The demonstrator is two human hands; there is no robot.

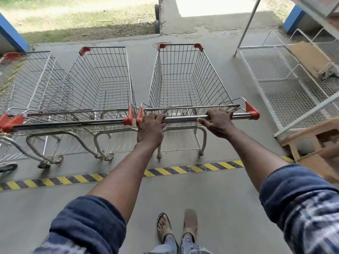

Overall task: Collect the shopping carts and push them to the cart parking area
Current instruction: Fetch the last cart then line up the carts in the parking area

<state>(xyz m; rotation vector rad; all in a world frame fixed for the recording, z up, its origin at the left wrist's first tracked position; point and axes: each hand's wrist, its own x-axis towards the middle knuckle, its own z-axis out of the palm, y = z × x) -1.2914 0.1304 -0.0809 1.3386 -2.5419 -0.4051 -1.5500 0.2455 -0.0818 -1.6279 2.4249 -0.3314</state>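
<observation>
A wire shopping cart (185,77) with red corner caps stands straight ahead of me, its basket empty. My left hand (150,128) is shut on the left end of its metal handle bar (240,116). My right hand (218,121) is shut on the same bar, right of the middle. Close on its left a second cart (99,85) is parked side by side, the two handle ends almost touching. A third cart (31,81) sits at the far left, overlapping the second one.
A yellow-and-black hazard stripe (165,171) crosses the concrete floor behind the cart wheels. White wire racks (275,79) lie to the right, with a wooden frame (311,143) nearer me. A concrete pillar (165,15) and grass lie beyond. My sandalled feet (176,228) are below.
</observation>
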